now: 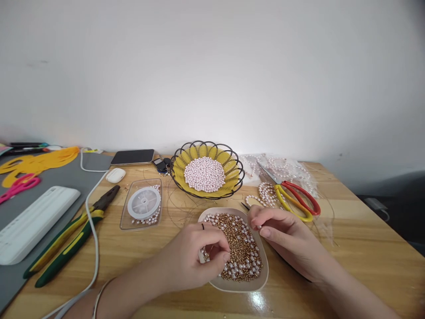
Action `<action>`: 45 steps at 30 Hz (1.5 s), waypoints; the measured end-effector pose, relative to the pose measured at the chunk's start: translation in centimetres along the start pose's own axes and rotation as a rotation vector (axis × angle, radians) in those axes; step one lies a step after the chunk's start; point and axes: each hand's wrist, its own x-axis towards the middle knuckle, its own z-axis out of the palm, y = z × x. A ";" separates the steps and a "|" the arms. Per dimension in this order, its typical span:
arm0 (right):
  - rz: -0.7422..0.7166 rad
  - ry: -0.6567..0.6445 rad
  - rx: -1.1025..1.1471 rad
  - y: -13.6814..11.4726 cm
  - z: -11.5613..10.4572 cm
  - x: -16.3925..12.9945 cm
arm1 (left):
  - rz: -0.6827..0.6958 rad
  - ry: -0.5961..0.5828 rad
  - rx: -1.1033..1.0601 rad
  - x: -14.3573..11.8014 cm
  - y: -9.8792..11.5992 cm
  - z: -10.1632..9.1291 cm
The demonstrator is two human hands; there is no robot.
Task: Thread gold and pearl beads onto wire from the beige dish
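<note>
A shallow beige dish (262, 270) holds a heap of small gold and pearl beads (242, 248). My left hand (194, 259) rests over the dish's left side, fingertips pinched among the beads. My right hand (282, 232) hovers at the dish's right rim, its thumb and forefinger pinched together on something thin, too small to make out. A dark pointed tool tip (245, 206) pokes out just behind that hand. Thin wire loops lie on the table around the dish.
A black wire basket (239, 170) with a yellow liner holds pink-white pearls. Red-and-yellow scissors (295, 197), pearl strands, a clear box with a cord spool (142, 203), green pliers (66, 239), a white cable, a phone (133, 156) and a white keyboard (33, 221) lie around.
</note>
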 end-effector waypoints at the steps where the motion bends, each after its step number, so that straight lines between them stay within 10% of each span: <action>1: -0.002 -0.001 0.001 0.0 0.0 0.0 | -0.002 0.000 0.002 0.0 0.0 0.0; 34: -0.085 -0.080 -0.117 -0.1 0.3 0.0 | -0.055 0.034 -0.067 0.1 -0.1 -0.2; 40: -0.207 0.024 -0.422 -0.6 0.4 -0.3 | -0.172 0.080 -0.193 0.2 -0.3 -0.2; 45: -0.355 -0.173 -0.815 -0.2 0.6 0.2 | -0.206 0.078 -0.211 0.4 -0.3 -0.3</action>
